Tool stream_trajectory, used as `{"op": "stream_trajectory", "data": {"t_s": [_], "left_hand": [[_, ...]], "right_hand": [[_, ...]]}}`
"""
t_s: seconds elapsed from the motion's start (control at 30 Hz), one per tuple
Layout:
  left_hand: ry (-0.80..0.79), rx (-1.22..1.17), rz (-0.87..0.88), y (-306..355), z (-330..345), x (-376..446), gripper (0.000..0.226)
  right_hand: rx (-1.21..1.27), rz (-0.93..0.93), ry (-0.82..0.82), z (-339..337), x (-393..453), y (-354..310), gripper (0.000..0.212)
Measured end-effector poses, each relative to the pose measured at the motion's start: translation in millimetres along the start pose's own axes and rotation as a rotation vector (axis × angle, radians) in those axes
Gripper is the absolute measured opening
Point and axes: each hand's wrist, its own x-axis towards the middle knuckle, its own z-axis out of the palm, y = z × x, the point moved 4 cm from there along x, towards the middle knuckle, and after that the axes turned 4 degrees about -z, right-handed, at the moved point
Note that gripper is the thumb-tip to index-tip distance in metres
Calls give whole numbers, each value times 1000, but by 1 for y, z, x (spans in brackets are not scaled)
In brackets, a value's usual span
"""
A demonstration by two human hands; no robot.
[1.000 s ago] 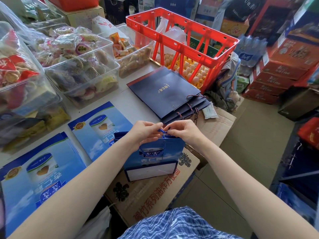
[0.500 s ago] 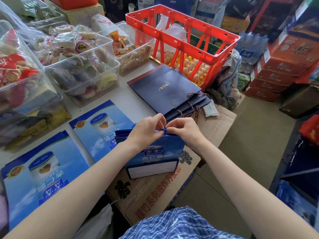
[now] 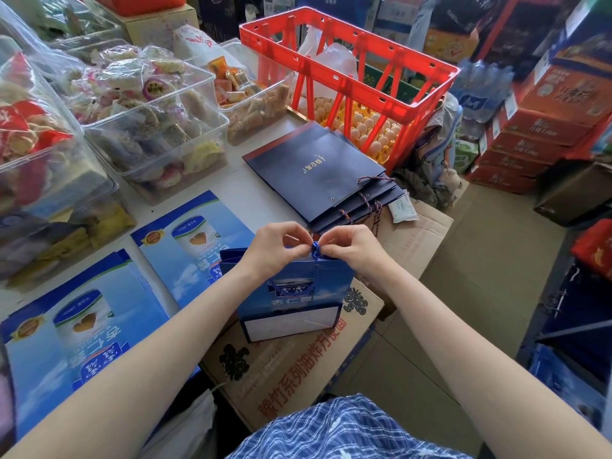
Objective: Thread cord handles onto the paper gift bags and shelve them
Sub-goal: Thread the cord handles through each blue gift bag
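**Knotting the cord at the bag rim**

The bag [image 3: 294, 293] stands upright on a carton [image 3: 298, 369], directly in front of the person, at the table [image 3: 255, 197] edge. It is a blue printed paper bag, opened out, with a white band along its base and a can pictured on its face. One strand of cord hangs down that face from the rim.

Both hands meet over the top edge. The left hand [image 3: 275, 246] pinches the blue cord [image 3: 316, 250] from the left with curled fingers; the right hand [image 3: 352, 246] pinches it from the right, thumb and forefinger closed on it. Between them the cord is bunched into a small knot or loop just above the rim. Whether it has passed through an eyelet cannot be told; the fingers hide the hole.

Procedure, as judged from this position:
- Keep the knot close to the rim, so that it seats against the paper when drawn tight.
- Pull along the cord, not upward; an upward pull may tear the paper at the hole.
- Steady the bag; it is light and could tip off the carton.

To the left, flat bags [image 3: 82, 336] of the same print lie on the table. Beyond the hands lies a stack of navy bags [image 3: 311, 173], cords already fitted. Farther off stand a red crate [image 3: 347, 61] and clear snack bins [image 3: 159, 127].
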Motion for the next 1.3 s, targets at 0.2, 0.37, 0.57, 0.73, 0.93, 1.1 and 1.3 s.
{"op": "stream_trajectory", "data": {"t_s": [0.2,0.37,0.57,0.73,0.93,1.1,1.3], "left_hand": [[15,125,3,0,3,0,6],[24,208,-55,-3,4,3,10],[-10,211,-96,-10,6,9,14],[37,145,-79,-16,14,3,5],[180,211,-35,-23,9,-5,9],[185,258,-77,-30,9,-1,10],[-13,57,-280,-35,11,11,4]], "right_hand": [[-5,-3,12,1,3,2,7],[-42,-68,140,-5,-3,1,12],[-288,50,80,-4,-25,30,19],[-92,127,163,31,-16,37,24],[-80,53,130,47,-15,29,17],[-230,-37,-78,40,-18,18,23],[-22,8,-56,35,-25,22,32]]}}
